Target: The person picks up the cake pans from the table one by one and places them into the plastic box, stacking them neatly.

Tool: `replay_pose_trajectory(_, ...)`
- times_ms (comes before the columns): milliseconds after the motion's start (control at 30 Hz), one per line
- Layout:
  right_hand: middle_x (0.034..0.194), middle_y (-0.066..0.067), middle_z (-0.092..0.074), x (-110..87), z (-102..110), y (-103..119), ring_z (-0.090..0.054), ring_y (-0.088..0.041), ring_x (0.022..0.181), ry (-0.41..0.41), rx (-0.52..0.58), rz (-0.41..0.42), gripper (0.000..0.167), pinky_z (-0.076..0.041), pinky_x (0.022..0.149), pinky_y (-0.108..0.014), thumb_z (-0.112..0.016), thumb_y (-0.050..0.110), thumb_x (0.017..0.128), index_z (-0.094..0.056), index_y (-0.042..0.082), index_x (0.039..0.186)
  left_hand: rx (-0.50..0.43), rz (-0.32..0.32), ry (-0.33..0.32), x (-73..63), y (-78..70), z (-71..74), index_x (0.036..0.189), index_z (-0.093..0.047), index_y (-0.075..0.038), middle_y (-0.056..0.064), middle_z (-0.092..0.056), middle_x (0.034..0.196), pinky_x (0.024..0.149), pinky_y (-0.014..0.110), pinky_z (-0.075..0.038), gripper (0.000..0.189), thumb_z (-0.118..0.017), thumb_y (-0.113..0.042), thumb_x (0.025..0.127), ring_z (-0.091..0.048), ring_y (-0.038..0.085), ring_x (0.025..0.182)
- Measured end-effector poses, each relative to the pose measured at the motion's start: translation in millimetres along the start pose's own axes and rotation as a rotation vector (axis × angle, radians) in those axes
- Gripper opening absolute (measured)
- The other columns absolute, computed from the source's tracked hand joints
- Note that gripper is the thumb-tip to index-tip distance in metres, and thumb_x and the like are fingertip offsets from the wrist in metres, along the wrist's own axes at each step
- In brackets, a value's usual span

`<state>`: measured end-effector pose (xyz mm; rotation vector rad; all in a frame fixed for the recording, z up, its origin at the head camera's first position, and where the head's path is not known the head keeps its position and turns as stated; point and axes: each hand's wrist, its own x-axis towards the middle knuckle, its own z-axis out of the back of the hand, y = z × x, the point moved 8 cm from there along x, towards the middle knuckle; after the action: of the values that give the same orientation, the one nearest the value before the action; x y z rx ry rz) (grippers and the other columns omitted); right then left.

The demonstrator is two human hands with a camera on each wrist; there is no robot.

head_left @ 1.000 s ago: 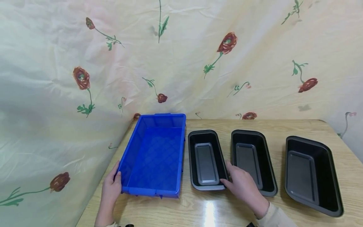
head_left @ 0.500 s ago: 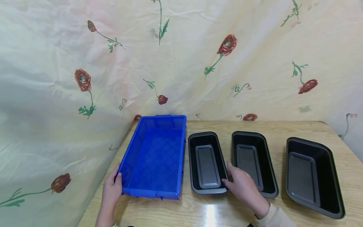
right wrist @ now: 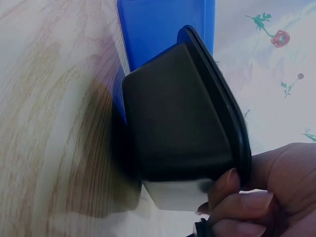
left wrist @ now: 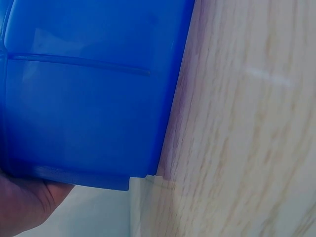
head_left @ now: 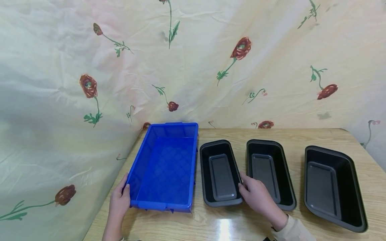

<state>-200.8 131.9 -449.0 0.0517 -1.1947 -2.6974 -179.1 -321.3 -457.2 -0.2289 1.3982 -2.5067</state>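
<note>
In the head view a blue plastic bin (head_left: 169, 170) stands at the left of the table, its inside bare. My left hand (head_left: 119, 201) grips its left rim by the near corner; the left wrist view has the bin's outer wall (left wrist: 94, 108) close up, with part of the hand below. Right of the bin is a dark loaf pan (head_left: 222, 177). My right hand (head_left: 259, 195) pinches that pan's right rim near its front corner, thumb on top. Curled fingers (right wrist: 247, 200) sit under the rim in the right wrist view. Whether the pan's base touches the table is unclear.
Two more dark loaf pans, a middle one (head_left: 265, 167) and a larger-looking right one (head_left: 322, 190), stand on the wooden table (head_left: 229, 134). A flowered cloth (head_left: 193, 67) hangs behind and along the left side.
The held loaf pan has turned and tilted slightly, and my right thumb has shifted a little up along its rim. My left hand and the bin have stayed nearly still.
</note>
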Motion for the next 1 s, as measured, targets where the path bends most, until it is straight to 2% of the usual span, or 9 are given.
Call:
replay_pose_trajectory(500,0.065,0.0,-0.047,1.1,6.4,-3.1,-0.038,-0.008,0.045,-0.007,0.153,-0.013,0.044,-0.042,0.045,-0.026,-0.053,-0.003,0.102,-0.046,-0.022,0.141,-0.007,-0.018,-0.01,-0.4,-0.8,0.3,0.159,-0.033,0.003,0.032,-0.029,0.16,0.121,0.062,-0.023,0.049,-0.038,-0.002,0.11,-0.023,0.051,0.149)
replay_pose_trajectory(800,0.063,0.003,-0.046,-1.2,17.9,-0.4,-0.034,-0.005,0.045,-0.088,0.198,0.046,0.04,-0.039,0.045,-0.026,-0.053,-0.006,0.101,-0.049,-0.022,0.138,-0.003,-0.02,-0.001,-0.6,-1.7,-0.2,0.16,-0.032,0.002,0.03,-0.028,0.162,0.121,0.062,-0.023,0.05,-0.036,-0.003,0.111,-0.023,0.05,0.149)
replay_pose_trajectory(1000,0.064,0.002,-0.046,-2.7,26.8,1.8,-0.034,-0.006,0.045,-0.102,0.262,0.026,0.041,-0.04,0.045,-0.027,-0.052,-0.004,0.103,-0.048,-0.02,0.14,-0.008,-0.025,-0.006,-0.7,-2.2,0.0,0.159,-0.032,0.003,0.031,-0.029,0.161,0.12,0.063,-0.024,0.05,-0.037,-0.003,0.11,-0.023,0.051,0.149)
